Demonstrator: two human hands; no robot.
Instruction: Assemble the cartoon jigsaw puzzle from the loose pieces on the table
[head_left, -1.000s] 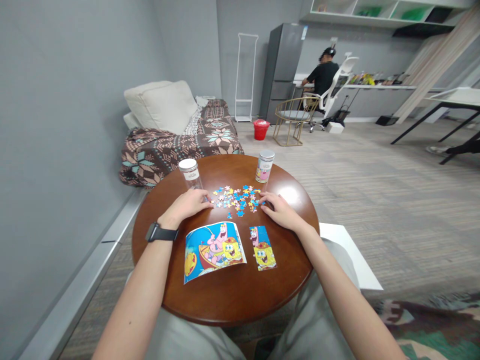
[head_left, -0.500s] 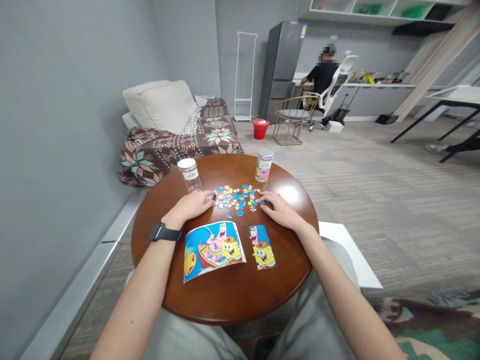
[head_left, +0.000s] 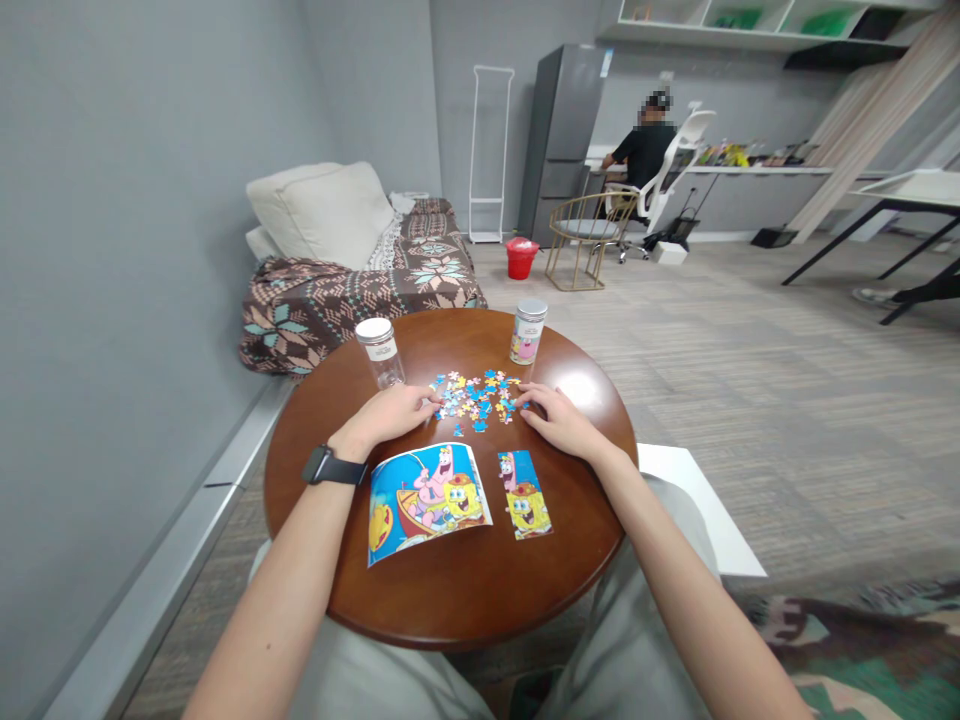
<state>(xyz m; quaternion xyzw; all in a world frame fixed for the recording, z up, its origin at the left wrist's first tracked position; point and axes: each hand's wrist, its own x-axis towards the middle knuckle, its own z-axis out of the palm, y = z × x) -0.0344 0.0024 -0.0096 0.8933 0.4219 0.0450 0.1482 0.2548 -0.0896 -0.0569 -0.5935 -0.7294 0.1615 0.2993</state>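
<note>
Grey walls (head_left: 150,200) meet a streaked floor (head_left: 750,350) — a fridge (head_left: 574,105) stands beside a white rack (head_left: 487,200).

Labels (head_left: 530,329) on white-lidded jar (head_left: 382,354) and silver-lidded jar (head_left: 527,335): print too small to read.

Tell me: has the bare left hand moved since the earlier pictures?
Yes, the left hand has moved rightward, judged against the clear, white-topped cylindrical jar standing on the round brown wooden table.
</note>
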